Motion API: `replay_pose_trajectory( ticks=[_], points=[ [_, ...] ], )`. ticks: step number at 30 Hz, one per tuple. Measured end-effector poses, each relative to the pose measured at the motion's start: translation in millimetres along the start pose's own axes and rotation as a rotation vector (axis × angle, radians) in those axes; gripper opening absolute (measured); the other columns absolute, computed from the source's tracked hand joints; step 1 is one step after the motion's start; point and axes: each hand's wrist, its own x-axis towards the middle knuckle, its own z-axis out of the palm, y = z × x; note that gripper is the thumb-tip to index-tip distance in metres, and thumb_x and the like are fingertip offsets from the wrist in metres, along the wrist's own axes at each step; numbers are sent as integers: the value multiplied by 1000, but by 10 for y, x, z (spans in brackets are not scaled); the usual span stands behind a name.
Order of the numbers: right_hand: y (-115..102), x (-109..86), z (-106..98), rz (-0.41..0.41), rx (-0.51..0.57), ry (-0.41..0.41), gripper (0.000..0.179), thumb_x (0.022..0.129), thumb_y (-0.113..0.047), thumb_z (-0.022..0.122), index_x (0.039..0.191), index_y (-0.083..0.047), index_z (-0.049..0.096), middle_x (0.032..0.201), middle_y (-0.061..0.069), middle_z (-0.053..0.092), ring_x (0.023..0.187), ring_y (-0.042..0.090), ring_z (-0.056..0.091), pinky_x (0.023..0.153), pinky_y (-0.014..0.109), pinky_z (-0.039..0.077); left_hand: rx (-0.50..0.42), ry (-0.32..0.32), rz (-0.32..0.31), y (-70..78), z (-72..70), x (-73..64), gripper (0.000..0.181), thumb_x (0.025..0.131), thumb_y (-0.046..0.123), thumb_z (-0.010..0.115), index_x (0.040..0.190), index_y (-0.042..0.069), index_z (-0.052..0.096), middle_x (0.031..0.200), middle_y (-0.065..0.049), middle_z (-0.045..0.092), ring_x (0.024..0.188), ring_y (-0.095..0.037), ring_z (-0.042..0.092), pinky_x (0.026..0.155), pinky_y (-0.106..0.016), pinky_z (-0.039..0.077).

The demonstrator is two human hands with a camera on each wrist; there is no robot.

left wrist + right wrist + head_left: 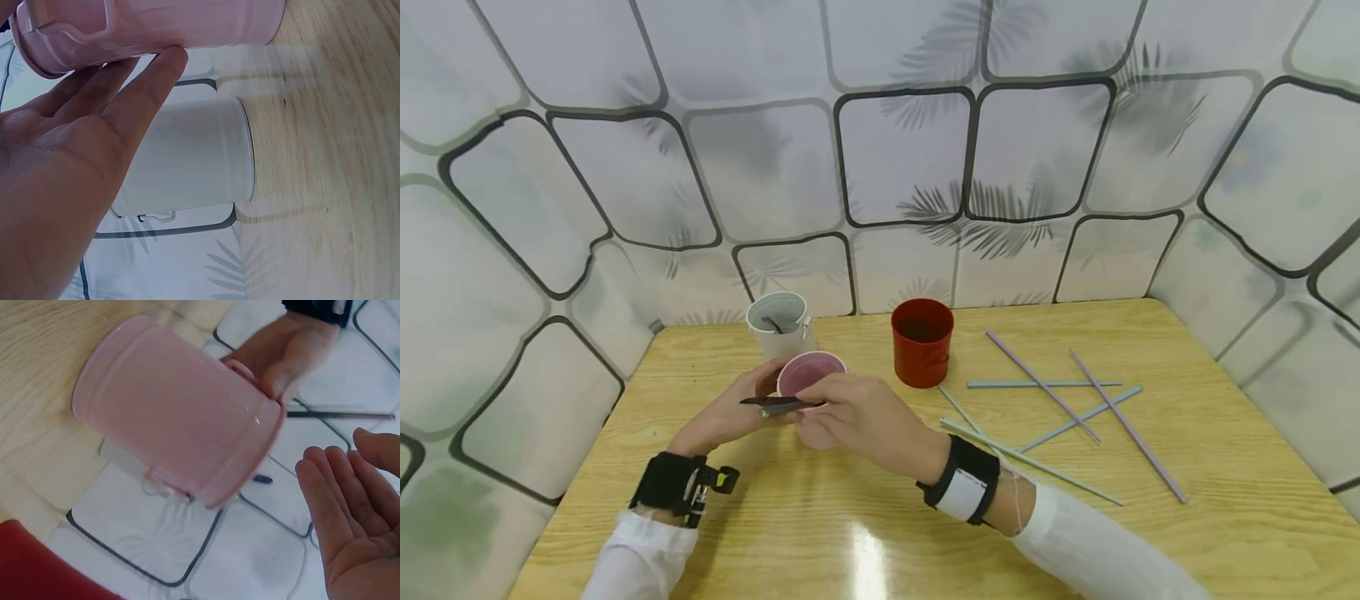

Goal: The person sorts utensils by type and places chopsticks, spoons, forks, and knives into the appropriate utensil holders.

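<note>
A pink bucket-shaped cup (808, 372) stands near the left side of the table, mouth upward. My left hand (737, 410) grips its side, the thumb by the rim and handle in the right wrist view and the fingers along the far wall in the left wrist view. Dark and green thin sticks (775, 409) project over the cup's rim in the head view; one stick (340, 415) extends past the rim in the right wrist view. My right hand (872, 412) is just over the mouth, its fingers (331, 500) fairly straight and apart from the stick.
Behind the pink cup is a white cup (780, 335) with a dark stick inside. A red cup (922, 346) stands to its right. Several purple, blue and green sticks (1138, 425) lie crossed on the right half of the wooden table (790, 533). A patterned backdrop (902, 158) encloses the table.
</note>
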Motion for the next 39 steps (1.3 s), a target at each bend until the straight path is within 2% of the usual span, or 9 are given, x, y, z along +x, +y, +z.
replay_pose_trajectory(
  ticks=[5,12,16,22,27,32,34,39],
  points=[
    [-10,-125,-229,65,84,78,30,88,3,78,117,-5,75,114,6,76,111,16,70,97,27,55,-14,3,-11,18,15,10,74,92,7,78,156,13,41,149,-13,51,135,-35,49,99,-32,53],
    [-1,-270,-558,119,43,218,32,86,-1,82,117,-7,77,114,3,76,106,15,71,89,32,60,-35,-8,1,12,19,6,75,92,5,77,157,9,40,153,-17,48,138,-41,47,98,-33,55],
    [-8,-312,-717,133,72,283,31,86,3,81,115,-6,76,113,5,76,102,19,73,85,34,61,9,-14,18,25,-9,-16,75,92,5,78,156,7,40,152,-18,49,138,-40,48,100,-29,52],
    [-13,-335,-918,169,103,355,29,86,7,80,112,-5,77,110,6,77,102,23,73,84,32,62,75,-26,-23,129,-146,-116,78,91,4,77,159,9,38,160,-15,42,142,-43,44,104,-30,50],
    [5,-372,-1085,163,117,402,31,85,10,79,112,-4,77,111,7,76,105,20,72,86,32,61,120,-49,-19,236,-318,-251,77,93,6,74,159,7,35,163,-19,35,145,-48,37,111,-47,46],
    [43,-410,-1242,151,137,436,32,85,15,76,114,0,76,111,12,76,105,17,72,88,33,60,186,-24,1,381,-449,-388,74,95,8,74,159,8,37,163,-18,35,147,-43,37,115,-29,40],
    [58,-426,-1308,164,130,455,31,85,15,75,113,1,76,110,13,76,104,17,72,88,32,60,206,-5,18,456,-485,-433,74,96,6,73,159,8,36,163,-18,35,148,-35,38,113,-19,37],
    [83,-468,-1444,211,77,478,29,88,13,74,114,1,76,111,14,76,104,14,72,88,28,59,238,105,88,755,-463,-552,74,95,0,72,159,11,38,160,-14,41,145,-11,43,113,-18,37]
  ],
)
